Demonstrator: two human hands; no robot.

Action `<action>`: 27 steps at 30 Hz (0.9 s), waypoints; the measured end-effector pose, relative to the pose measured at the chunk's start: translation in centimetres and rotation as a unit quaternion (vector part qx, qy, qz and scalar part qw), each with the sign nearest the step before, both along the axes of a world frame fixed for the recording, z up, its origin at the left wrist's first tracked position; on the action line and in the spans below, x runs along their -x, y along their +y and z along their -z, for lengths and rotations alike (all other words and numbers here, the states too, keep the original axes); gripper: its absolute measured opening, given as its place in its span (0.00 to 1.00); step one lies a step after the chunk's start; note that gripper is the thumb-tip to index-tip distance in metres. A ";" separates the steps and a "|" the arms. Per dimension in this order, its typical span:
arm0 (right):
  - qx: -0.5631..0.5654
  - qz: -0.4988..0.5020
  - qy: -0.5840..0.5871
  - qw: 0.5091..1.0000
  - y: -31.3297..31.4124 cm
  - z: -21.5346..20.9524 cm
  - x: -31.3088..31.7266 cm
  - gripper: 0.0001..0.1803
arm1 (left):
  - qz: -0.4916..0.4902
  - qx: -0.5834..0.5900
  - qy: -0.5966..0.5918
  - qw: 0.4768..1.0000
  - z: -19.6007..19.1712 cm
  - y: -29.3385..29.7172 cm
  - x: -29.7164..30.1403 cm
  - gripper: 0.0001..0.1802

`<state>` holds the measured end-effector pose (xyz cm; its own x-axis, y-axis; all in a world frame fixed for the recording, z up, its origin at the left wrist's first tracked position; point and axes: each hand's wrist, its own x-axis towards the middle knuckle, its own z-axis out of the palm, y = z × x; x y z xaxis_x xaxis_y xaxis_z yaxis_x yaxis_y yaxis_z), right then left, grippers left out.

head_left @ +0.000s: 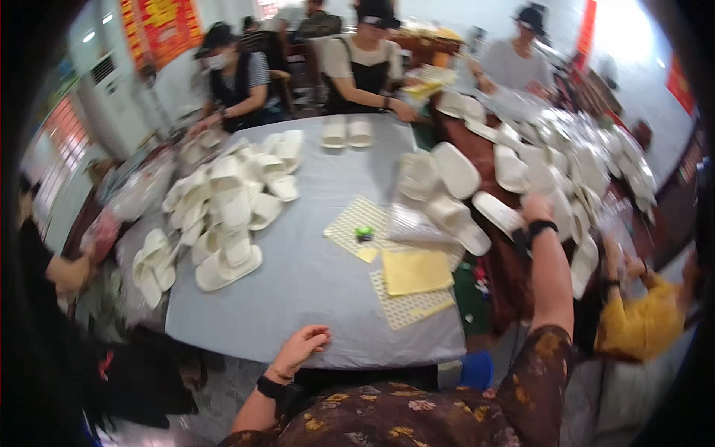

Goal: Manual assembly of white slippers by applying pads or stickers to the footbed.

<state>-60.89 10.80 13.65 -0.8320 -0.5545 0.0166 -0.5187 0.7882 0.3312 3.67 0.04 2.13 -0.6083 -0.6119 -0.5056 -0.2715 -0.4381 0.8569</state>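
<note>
The right hand (535, 208) reaches far out past the right edge of the grey-covered table (313, 283) and touches a white flat foam slipper (497, 212) that lies at the near end of a small heap of the same white slippers (439, 186) spilling over the table's right edge; the picture is blurred there, so whether the fingers are closed on that slipper or only resting against it cannot be told. A black band sits on that wrist. Just left of the heap, on the cloth, lie a clear plastic bag (417, 223), a pale perforated sheet (354, 223) with a small green and dark object (364, 235) on it, and nearer the person a yellow flat sheet (415, 272) lying on a second perforated sheet (406, 305). The left hand (300, 346) rests at the near edge of the table, its fingers loosely curled and holding nothing, with a black band on its wrist. Across the cloth to the left lies a larger pile of white slippers (223, 208), and 2 more slippers (346, 132) sit side by side at the far edge. To the right, beyond the table, a big mound of white slippers (573, 164) covers a dark red surface. At least 3 other people sit at the far side, 1 in a yellow top (640, 324) crouches at the lower right, and another's hand (68, 274) shows at the left.
</note>
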 end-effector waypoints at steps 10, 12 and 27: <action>0.040 0.061 0.092 0.993 1.0 -0.8 2.4 0.12 | 0.015 -0.007 0.029 0.999 0.8 0.6 -1.6 0.23; -0.013 0.024 0.095 0.995 1.2 -3.4 1.1 0.11 | 0.006 -0.016 0.038 0.999 0.7 0.7 -2.0 0.23; 0.032 -0.548 0.132 0.826 -8.0 -6.6 -33.4 0.04 | -0.169 0.112 0.079 0.976 -1.8 -1.2 -4.3 0.22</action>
